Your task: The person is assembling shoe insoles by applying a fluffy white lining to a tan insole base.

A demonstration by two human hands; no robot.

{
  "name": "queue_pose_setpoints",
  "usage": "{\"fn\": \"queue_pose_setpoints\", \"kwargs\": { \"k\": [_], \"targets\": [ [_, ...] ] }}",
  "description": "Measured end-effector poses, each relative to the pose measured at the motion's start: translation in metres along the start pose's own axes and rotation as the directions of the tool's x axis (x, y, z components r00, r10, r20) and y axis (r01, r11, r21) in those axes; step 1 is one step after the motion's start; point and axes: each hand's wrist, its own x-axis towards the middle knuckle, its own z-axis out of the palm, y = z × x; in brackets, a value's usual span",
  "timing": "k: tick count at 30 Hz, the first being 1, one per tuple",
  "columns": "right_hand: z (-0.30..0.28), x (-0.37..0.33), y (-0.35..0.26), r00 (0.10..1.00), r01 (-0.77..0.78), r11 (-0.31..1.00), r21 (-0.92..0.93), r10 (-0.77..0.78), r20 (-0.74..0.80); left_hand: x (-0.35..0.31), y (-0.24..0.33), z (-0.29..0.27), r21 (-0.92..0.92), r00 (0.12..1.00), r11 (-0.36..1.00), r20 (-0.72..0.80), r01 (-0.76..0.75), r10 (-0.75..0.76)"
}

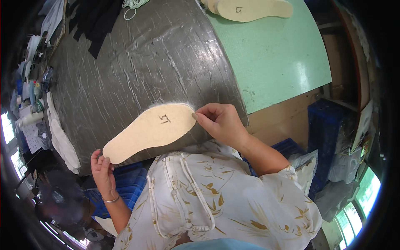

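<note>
A cream shoe insole with a dark handwritten mark and a fuzzy upper edge is stretched between my two hands at the near edge of the dark table. My left hand pinches its narrow heel end between thumb and fingers. At the wide toe end, my right hand grips the rim with thumb and forefinger, the other fingers curled in. The insole lies slantwise, its toe end farther from me than its heel.
A dark, wrinkled plastic-covered table spreads ahead. On the green board to the right lies a stack of insoles. Black cloth and pale cord sit at the far left. Blue crates stand at right; white insoles line the left edge.
</note>
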Motion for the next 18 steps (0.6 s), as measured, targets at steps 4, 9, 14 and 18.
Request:
{"fn": "queue_pose_setpoints", "kwargs": {
  "k": [4,9,14,18],
  "targets": [
    [0.001,0.000,0.001,1.000,-0.008,1.000,0.007,0.008,-0.001,0.001,-0.001,-0.002,0.013,1.000,1.000,0.003,0.006,-0.006],
    [0.001,0.001,-0.001,1.000,-0.021,1.000,-0.005,0.021,-0.007,0.002,-0.006,-0.002,0.028,0.999,0.998,0.001,0.050,-0.050],
    [0.002,0.001,-0.003,1.000,-0.012,0.997,-0.078,0.010,-0.018,0.000,-0.012,0.001,0.031,0.994,0.994,-0.013,0.109,-0.109],
    [0.002,0.002,-0.005,0.999,-0.014,0.995,-0.094,0.011,-0.031,0.000,-0.017,0.005,0.018,0.989,0.989,-0.014,0.148,-0.148]
  ]
}}
